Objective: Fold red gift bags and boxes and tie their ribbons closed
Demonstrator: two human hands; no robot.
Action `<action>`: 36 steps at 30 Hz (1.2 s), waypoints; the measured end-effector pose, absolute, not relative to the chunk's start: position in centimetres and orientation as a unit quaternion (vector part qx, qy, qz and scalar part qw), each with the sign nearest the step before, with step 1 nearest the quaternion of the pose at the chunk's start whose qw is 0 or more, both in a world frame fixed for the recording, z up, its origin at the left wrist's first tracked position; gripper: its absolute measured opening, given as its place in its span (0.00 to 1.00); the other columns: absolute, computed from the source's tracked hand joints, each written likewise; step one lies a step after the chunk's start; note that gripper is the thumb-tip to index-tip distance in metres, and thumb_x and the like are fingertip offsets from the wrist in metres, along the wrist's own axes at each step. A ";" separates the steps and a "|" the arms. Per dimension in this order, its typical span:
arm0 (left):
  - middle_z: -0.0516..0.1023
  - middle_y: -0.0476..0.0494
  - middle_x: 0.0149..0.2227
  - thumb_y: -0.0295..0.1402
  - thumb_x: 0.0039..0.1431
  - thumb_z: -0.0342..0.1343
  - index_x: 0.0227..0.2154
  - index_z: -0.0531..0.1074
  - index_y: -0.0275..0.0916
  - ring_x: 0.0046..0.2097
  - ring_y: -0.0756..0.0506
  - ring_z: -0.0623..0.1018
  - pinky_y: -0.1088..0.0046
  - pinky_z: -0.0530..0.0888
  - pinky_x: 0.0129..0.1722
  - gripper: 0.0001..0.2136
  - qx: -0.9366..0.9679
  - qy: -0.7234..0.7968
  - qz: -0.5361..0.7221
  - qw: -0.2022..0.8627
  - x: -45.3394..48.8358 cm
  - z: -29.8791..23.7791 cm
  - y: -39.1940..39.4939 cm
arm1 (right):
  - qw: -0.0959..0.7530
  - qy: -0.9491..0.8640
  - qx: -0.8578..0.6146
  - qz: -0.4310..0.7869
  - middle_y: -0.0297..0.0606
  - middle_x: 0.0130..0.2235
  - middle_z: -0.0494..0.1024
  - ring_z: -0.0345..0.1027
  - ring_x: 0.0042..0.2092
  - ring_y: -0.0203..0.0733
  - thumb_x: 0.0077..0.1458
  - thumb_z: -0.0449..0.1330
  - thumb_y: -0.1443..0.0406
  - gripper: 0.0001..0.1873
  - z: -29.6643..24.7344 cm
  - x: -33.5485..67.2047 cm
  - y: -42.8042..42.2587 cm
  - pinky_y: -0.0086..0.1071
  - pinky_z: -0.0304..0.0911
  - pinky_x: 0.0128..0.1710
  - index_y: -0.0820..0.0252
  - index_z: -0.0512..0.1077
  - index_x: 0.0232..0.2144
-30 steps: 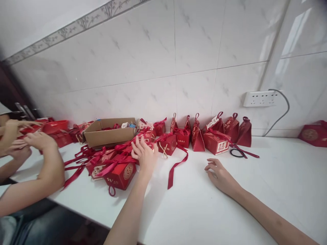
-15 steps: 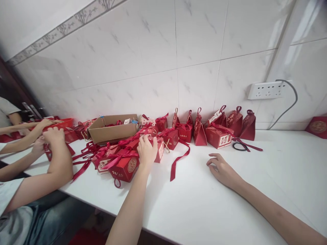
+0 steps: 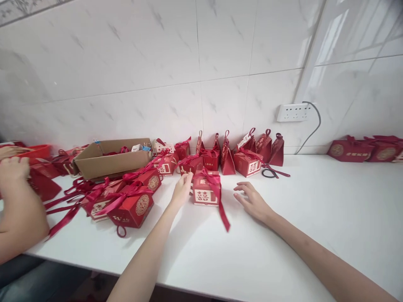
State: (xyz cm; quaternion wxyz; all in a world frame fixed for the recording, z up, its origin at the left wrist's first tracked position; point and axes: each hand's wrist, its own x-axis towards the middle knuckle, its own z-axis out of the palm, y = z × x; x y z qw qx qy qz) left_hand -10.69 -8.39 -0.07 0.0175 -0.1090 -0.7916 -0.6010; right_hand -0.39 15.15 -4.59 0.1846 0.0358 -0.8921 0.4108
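My left hand (image 3: 182, 189) grips the left side of a red gift box (image 3: 205, 197) with a white label and a ribbon bow on top. One tail of its ribbon (image 3: 223, 216) trails down to the right over the white table (image 3: 252, 260). Just right of this box, my right hand (image 3: 253, 201) hovers low with fingers apart, holding nothing. Left of my left forearm sits a group of similar boxes, among them a red gift box (image 3: 134, 207) with a gold round emblem and a ribbon.
Along the wall stand several triangular red boxes (image 3: 228, 161) and an open cardboard box (image 3: 116, 163). A black ring (image 3: 268, 173) lies near a red strap. More red boxes (image 3: 348, 150) line the far right. At the left, a co-worker's arm (image 3: 22, 201) reaches over the table.
My left hand has brought the gift box rightward, away from the group, to in front of me. My right hand has come nearer to it. The view has swung right.
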 end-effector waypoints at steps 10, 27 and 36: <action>0.69 0.50 0.19 0.54 0.42 0.57 0.22 0.66 0.37 0.22 0.49 0.70 0.73 0.70 0.23 0.22 -0.234 -0.711 -0.642 -0.165 -8.0 -0.4 -5.6 | 0.148 -0.876 -0.042 0.458 0.30 0.23 0.61 0.57 0.28 0.38 0.56 0.43 0.45 0.25 -0.8 1.6 13.9 0.33 0.53 0.30 0.56 0.55 0.20; 0.70 0.52 0.23 0.40 0.47 0.58 0.20 0.66 0.38 0.30 0.49 0.71 0.74 0.69 0.33 0.11 -0.240 -0.677 -0.694 -0.039 -9.1 -0.8 -6.3 | 0.100 -0.655 -0.067 0.746 0.32 0.23 0.69 0.66 0.29 0.37 0.39 0.63 0.54 0.18 -0.3 1.0 14.7 0.37 0.64 0.41 0.60 0.64 0.18; 0.67 0.53 0.17 0.35 0.43 0.58 0.17 0.62 0.39 0.21 0.51 0.69 0.75 0.68 0.24 0.10 -0.187 -0.577 -0.794 -0.031 -9.4 0.5 -7.4 | 0.205 -0.516 -0.098 0.826 0.26 0.17 0.54 0.57 0.23 0.34 0.38 0.60 0.62 0.15 0.8 0.8 17.7 0.41 0.67 0.40 0.56 0.55 0.15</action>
